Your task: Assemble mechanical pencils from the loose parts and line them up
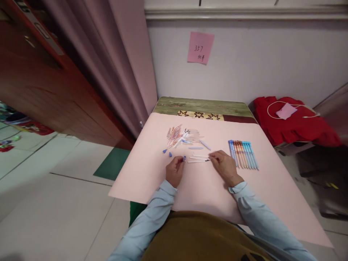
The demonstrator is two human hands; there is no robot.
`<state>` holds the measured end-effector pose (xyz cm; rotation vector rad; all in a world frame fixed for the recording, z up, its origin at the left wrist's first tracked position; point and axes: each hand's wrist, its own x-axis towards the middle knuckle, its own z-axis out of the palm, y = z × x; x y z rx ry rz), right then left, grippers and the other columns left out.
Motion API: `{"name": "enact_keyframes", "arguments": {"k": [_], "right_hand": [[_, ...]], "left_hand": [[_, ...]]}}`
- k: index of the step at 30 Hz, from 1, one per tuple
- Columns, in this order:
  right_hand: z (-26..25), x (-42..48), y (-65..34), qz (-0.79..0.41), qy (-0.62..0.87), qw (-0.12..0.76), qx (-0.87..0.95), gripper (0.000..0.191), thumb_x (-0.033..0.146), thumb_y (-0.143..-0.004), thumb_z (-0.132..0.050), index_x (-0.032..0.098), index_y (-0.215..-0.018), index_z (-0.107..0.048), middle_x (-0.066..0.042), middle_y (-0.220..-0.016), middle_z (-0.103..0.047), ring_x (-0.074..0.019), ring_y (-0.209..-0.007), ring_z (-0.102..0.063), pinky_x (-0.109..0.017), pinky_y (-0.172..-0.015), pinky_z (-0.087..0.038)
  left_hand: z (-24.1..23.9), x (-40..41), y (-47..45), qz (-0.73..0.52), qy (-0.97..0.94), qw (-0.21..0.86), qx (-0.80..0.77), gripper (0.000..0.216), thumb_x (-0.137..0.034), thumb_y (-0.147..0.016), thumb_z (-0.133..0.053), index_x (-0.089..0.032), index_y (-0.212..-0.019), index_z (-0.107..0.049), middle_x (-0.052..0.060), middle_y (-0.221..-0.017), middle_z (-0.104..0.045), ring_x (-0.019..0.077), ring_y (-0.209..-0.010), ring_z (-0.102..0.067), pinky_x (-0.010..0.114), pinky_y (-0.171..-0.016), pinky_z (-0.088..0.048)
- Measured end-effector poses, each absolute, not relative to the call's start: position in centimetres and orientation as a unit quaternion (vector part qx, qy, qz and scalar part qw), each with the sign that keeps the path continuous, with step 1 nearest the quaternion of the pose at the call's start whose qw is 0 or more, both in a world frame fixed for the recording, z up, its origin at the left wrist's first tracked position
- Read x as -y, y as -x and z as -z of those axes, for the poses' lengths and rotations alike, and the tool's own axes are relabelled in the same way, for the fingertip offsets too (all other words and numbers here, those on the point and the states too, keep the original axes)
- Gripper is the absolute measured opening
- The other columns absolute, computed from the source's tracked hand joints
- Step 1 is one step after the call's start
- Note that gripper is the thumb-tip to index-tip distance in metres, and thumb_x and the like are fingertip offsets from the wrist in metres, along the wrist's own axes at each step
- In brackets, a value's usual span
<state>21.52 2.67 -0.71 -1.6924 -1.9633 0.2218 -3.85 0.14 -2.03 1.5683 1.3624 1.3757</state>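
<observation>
My left hand (174,172) is closed, with a small blue pen cap (184,158) at its thumb and fingertips. My right hand (225,167) pinches at the right-hand ends of a few thin white pen refills (198,158), which lie side by side on the pink paper. One refill has a dark tip close to the fingers. Two more blue caps (170,154) rest left of the pile. Beyond the refills are two loose lilac pen barrels (195,148). A heap of clear, pinkish and white pen parts (178,136) lies farther back.
Right of my right hand, a neat row of blue, brown and light-blue pens (244,155) lies on the pink paper (212,195) covering the table. Red cloth (296,125) with a white cable is at the right. A wooden door (54,83) and curtain (119,54) flank the left.
</observation>
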Motion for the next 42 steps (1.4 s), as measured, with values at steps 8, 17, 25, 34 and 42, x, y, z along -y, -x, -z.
{"name": "enact_keyframes", "arguments": {"k": [8, 17, 25, 34, 42], "right_hand": [[1.1, -2.8, -21.7, -0.082, 0.614, 0.253, 0.743, 0.021, 0.034, -0.093, -0.056, 0.025, -0.097, -0.075, -0.003, -0.102, -0.073, -0.0178, -0.085, -0.067, -0.028, -0.071, -0.045], [-0.7, -4.0, -20.5, -0.102, 0.67, 0.28, 0.68, 0.023, 0.036, -0.091, -0.054, 0.025, -0.092, -0.074, -0.002, -0.096, -0.071, -0.016, -0.077, -0.063, -0.028, -0.066, -0.039], [0.7, -7.2, -18.9, -0.041, 0.693, 0.258, 0.672, 0.029, 0.04, -0.092, -0.054, 0.021, -0.103, -0.072, -0.008, -0.101, -0.068, -0.0209, -0.091, -0.06, -0.029, -0.068, -0.036], [-0.2, -5.2, -20.8, -0.092, 0.706, 0.281, 0.644, 0.028, 0.036, -0.096, -0.045, 0.017, -0.109, -0.06, -0.004, -0.074, -0.065, -0.0172, -0.063, -0.054, -0.027, -0.059, -0.025], [-0.6, -2.6, -21.4, -0.093, 0.677, 0.188, 0.706, 0.025, 0.037, -0.093, -0.05, 0.022, -0.108, -0.061, -0.002, -0.071, -0.067, -0.0174, -0.059, -0.054, -0.027, -0.056, -0.02]], "left_hand": [[2.9, -0.2, 4.1, -0.507, -0.63, 0.289, -0.512, 0.017, -0.026, -0.089, -0.058, -0.023, -0.104, -0.065, 0.004, -0.097, -0.072, 0.0176, -0.09, -0.069, 0.031, -0.085, -0.054], [2.1, -0.6, 3.8, -0.56, -0.517, 0.39, -0.517, 0.017, -0.032, -0.085, -0.062, -0.02, -0.097, -0.063, 0.006, -0.094, -0.073, 0.0183, -0.089, -0.07, 0.033, -0.086, -0.056], [2.2, -0.9, 3.9, -0.55, -0.521, 0.391, -0.522, 0.026, -0.037, -0.083, -0.066, -0.018, -0.102, -0.065, 0.007, -0.095, -0.074, 0.0195, -0.09, -0.071, 0.035, -0.088, -0.056], [1.6, -0.7, 3.9, -0.539, -0.528, 0.38, -0.535, 0.02, -0.036, -0.082, -0.067, -0.019, -0.092, -0.066, 0.005, -0.091, -0.073, 0.0183, -0.087, -0.07, 0.032, -0.086, -0.055], [1.6, -0.6, 3.6, -0.541, -0.537, 0.372, -0.529, 0.02, -0.036, -0.087, -0.062, -0.019, -0.097, -0.063, 0.006, -0.095, -0.073, 0.0182, -0.09, -0.07, 0.033, -0.088, -0.054]]}}
